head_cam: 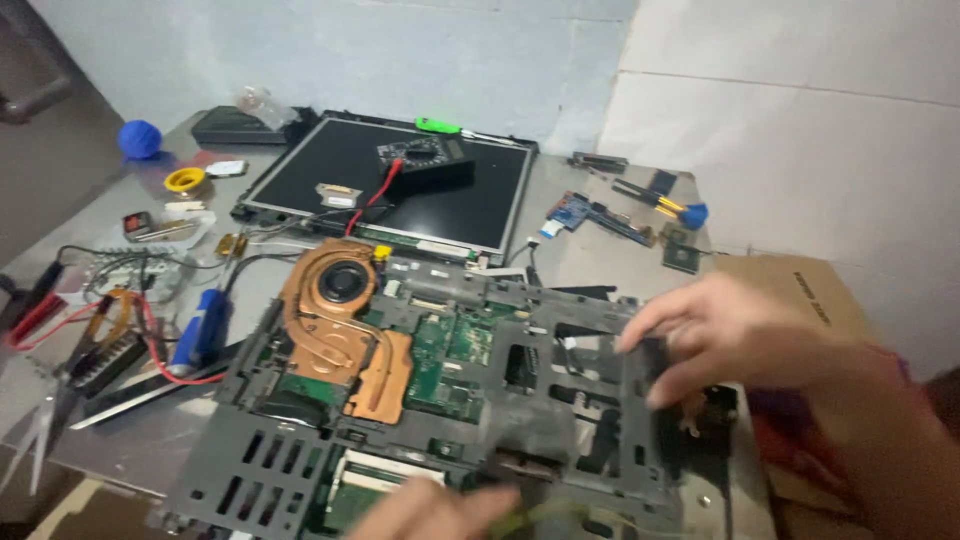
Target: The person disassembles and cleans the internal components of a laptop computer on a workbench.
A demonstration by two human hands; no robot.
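Note:
An opened laptop base (300,450) lies on the metal table, its grey frame, green circuit board (445,355) and copper heat pipe with fan (335,310) exposed. My right hand (730,335) reaches in from the right and its fingers touch the frame's right edge; whether it grips anything is blurred. Only the fingertips of my left hand (435,510) show at the bottom edge, resting on the frame's front part. The detached screen panel (390,185) lies flat behind the base.
A black multimeter (425,160) with a red lead sits on the screen. A blue-handled screwdriver (205,330), pliers, scissors and wires lie left. A solder spool (185,180), small boards (600,215) and a cardboard box (800,290) are also around.

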